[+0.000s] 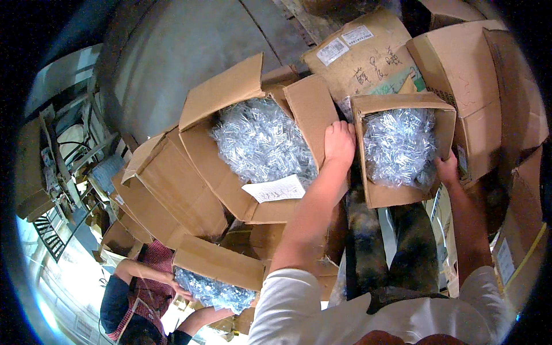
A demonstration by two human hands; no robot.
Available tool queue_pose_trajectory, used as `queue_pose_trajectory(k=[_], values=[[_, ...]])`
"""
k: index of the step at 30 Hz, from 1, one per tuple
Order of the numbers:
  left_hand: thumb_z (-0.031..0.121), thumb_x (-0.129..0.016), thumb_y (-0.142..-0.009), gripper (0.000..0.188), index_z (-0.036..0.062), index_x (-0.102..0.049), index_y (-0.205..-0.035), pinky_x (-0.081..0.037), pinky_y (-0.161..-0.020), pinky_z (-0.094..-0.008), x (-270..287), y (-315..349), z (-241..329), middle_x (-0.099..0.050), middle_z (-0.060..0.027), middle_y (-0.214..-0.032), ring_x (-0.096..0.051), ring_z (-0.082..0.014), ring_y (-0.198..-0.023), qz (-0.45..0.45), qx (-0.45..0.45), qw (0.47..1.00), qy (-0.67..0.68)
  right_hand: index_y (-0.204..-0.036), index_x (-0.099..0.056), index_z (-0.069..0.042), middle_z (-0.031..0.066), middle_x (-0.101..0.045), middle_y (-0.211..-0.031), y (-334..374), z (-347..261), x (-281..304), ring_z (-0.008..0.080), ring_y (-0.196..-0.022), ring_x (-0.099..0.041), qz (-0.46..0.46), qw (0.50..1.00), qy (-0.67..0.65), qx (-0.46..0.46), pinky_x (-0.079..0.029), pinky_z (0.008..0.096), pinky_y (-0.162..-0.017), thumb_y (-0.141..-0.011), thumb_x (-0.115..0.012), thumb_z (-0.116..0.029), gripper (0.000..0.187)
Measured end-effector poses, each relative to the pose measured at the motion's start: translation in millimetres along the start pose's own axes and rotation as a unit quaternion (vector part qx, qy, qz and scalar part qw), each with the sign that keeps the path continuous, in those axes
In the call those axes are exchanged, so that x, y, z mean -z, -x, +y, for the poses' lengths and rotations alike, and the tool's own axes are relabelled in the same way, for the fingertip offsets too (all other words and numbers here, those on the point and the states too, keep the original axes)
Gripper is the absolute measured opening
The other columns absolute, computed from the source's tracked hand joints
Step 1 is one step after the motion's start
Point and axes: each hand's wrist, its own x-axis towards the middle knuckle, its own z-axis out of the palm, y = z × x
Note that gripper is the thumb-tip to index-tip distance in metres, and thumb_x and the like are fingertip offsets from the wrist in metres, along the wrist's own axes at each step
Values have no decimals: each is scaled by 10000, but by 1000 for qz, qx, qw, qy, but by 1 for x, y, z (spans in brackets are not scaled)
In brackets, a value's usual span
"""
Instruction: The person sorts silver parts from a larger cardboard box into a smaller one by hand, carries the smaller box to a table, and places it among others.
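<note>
A small open carton (397,102) with bagged, clear, tube-like pieces (401,144) is in front of me, over my legs. My right hand (447,169) is closed around its right wall. Beside its left wall, my left hand (340,141) has curled fingers over the right flap (312,112) of a larger open carton; the thumb is hidden. That larger carton (201,158) holds similar bagged clear pieces (264,141). A white paper sheet (276,189) with handwriting lies at its near edge, on the bags.
At lower left, a co-worker's hands (181,287) are at another open carton (218,261) of bagged pieces. A closed carton (368,57) with labels stands beyond the small one. Tall cartons (468,86) crowd the right, and more cartons (178,184) stand at left. Grey floor (190,46) shows at the back.
</note>
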Motion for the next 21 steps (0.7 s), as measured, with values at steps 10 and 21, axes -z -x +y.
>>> queue_pose_trajectory(k=[10, 21], values=[[351, -583, -819, 715, -33, -234, -1312, -197, -1042, -423, 102, 96, 79, -283, -236, -1343, -261, -299, -1267, 81, 35, 875, 475, -1120, -510, 0, 74, -606, -980, 16, -46, 2, 156, -898, -554, 3, 1000, -1, -10, -430, 289, -803, -717, -565, -14, 407], [345, -340, -935, 537, 16, -261, -1352, -171, -1059, -326, -103, -7, 21, -268, -136, -1401, -239, -243, -1297, 157, 325, 558, 747, -1060, -539, -2, 109, -620, -962, 7, -17, 6, 215, -874, -585, 0, 997, 32, 67, -444, 326, -796, -737, -583, -99, 339]])
